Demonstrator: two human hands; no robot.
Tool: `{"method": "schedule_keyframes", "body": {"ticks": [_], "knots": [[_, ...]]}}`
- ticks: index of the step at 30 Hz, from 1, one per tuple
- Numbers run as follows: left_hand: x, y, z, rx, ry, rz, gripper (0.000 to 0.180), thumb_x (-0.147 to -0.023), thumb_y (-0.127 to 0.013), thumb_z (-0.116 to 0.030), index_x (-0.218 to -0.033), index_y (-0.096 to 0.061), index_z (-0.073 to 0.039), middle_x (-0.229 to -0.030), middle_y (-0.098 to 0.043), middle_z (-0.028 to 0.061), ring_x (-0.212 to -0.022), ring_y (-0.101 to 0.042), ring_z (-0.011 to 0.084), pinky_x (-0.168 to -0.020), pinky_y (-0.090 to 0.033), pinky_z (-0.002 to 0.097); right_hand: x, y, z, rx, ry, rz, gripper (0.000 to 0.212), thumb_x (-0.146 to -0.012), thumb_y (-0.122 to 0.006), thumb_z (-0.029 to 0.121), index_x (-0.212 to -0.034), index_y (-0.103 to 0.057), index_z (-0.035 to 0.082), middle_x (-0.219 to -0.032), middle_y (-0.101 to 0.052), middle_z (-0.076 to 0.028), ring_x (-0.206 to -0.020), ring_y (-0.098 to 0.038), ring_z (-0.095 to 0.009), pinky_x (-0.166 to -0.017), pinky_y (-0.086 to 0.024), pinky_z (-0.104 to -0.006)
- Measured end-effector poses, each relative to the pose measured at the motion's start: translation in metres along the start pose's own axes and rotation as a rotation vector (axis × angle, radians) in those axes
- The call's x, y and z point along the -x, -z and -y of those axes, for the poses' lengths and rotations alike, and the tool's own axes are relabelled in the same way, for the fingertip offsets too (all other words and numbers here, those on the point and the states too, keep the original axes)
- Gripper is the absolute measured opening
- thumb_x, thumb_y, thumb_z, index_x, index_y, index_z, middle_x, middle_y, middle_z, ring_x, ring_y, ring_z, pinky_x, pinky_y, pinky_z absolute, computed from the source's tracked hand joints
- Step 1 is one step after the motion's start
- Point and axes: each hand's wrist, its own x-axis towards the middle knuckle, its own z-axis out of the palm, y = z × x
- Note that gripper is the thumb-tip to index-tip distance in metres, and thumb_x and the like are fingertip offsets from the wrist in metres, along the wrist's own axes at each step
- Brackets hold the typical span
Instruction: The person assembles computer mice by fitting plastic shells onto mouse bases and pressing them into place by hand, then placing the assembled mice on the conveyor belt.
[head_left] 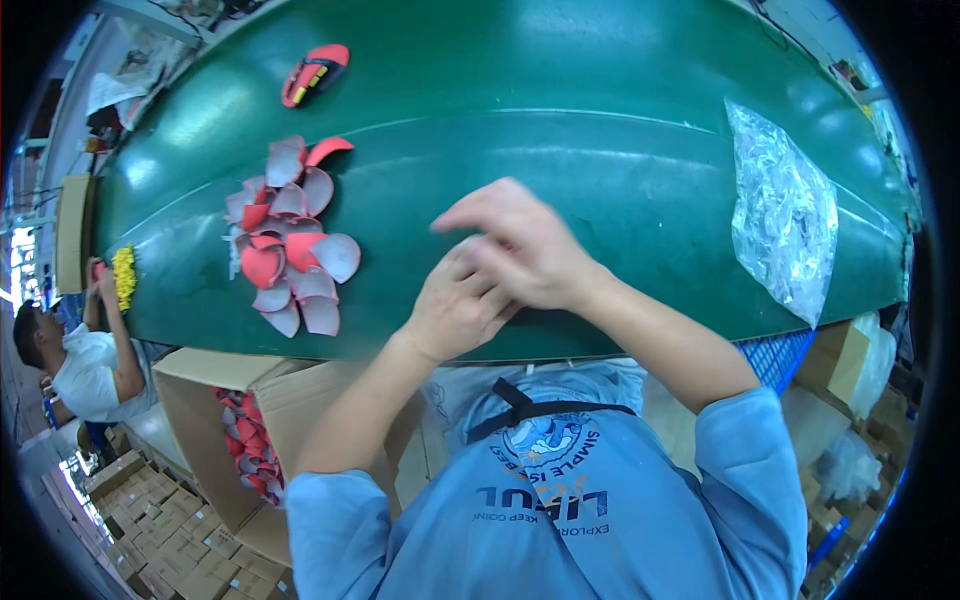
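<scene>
My left hand (458,303) is closed in front of my body, above the near part of the green table (620,190). Crossing over its fingers is my right hand (530,245), smeared by motion, with one finger sticking out to the left. A trace of red shows between the two hands; what it belongs to is hidden. To the left of them lies a heap of curved shell pieces (339,258), red on one face and greyish on the other. Farther back rests a red and black piece with yellow parts (315,75).
A clear plastic bag (785,215) lies at the right. Below the table's near edge stands an open cardboard box (195,395) holding many red and grey pieces. At far left a co-worker (95,365) handles something red beside a yellow pile (124,277). A blue crate (778,358) is at right.
</scene>
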Motion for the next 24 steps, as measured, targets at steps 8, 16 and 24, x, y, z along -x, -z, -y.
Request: {"method": "schedule_keyframes", "body": {"ticks": [8,16,24], "knots": [[-0.023,-0.002,-0.031,0.457,0.531,-0.246,0.061,-0.093,-0.077,-0.011,-0.147,-0.054,0.003,-0.14,-0.063,0.0207,-0.129,-0.062,0.0316,-0.11,-0.05,0.041,0.101,0.105,-0.014,-0.263,-0.514,-0.292,0.029,-0.105,-0.064,0.018,-0.129,-0.07,0.001,-0.111,-0.07,-0.007,-0.102,-0.064,-0.012,-0.087,-0.052,-0.0288],[-0.055,0.0,-0.042,0.354,0.232,-0.132,0.091,-0.07,-0.094,-0.019,-0.146,-0.048,0.001,-0.137,-0.061,0.0251,-0.121,-0.065,0.0411,-0.101,-0.057,0.0477,0.068,0.101,-0.018,-0.11,-0.008,0.215,0.077,-0.08,-0.09,0.039,-0.143,-0.063,0.002,-0.135,-0.07,-0.019,-0.116,-0.068,-0.036,-0.097,-0.056,-0.045],[-0.116,-0.022,-0.023,0.328,0.072,-0.003,0.076,-0.074,-0.091,-0.021,-0.139,-0.056,-0.005,-0.133,-0.06,0.0233,-0.118,-0.064,0.0426,-0.1,-0.056,0.0487,0.085,0.15,-0.043,0.058,-0.079,0.135,0.072,-0.082,-0.086,0.048,-0.137,-0.068,0.007,-0.129,-0.074,-0.011,-0.105,-0.07,-0.033,-0.094,-0.058,-0.0443]]}}
